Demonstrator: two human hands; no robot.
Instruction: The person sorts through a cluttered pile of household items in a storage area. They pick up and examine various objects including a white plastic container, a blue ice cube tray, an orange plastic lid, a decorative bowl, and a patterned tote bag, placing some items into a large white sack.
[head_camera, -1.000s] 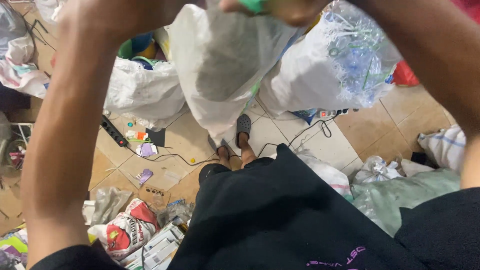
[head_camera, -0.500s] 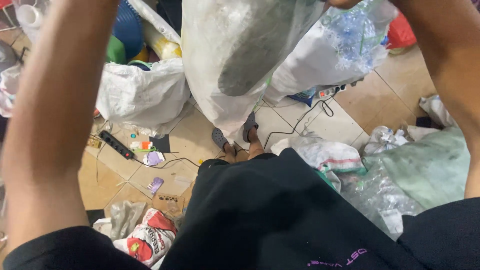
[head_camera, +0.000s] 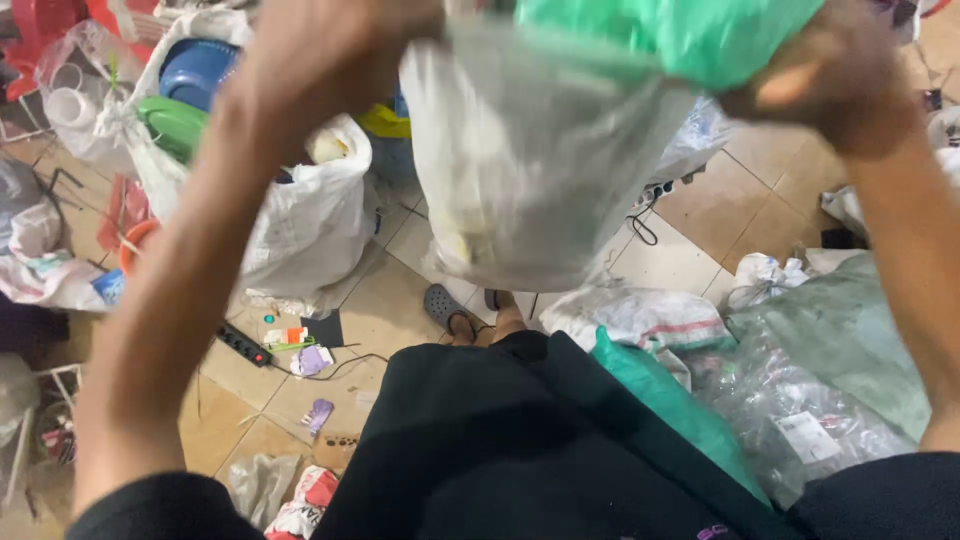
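A clear plastic bag (head_camera: 530, 170) hangs in the air close under the camera, with a bunched green bag (head_camera: 680, 35) at its top edge, held up between the left hand (head_camera: 340, 50) and the right hand (head_camera: 840, 85), the fingers of each clamped on the bag's upper rim. Below it lie the person's sandalled feet (head_camera: 445, 305) on the tiled floor (head_camera: 730, 200). Around them are a full white sack (head_camera: 300, 225), a black power strip (head_camera: 243, 345) and a heap of crumpled plastic (head_camera: 800, 400).

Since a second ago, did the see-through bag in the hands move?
Yes. The clear plastic bag has come up toward the camera: against the grey sandal on the floor it looks larger and hangs higher, a green bag now at its mouth.
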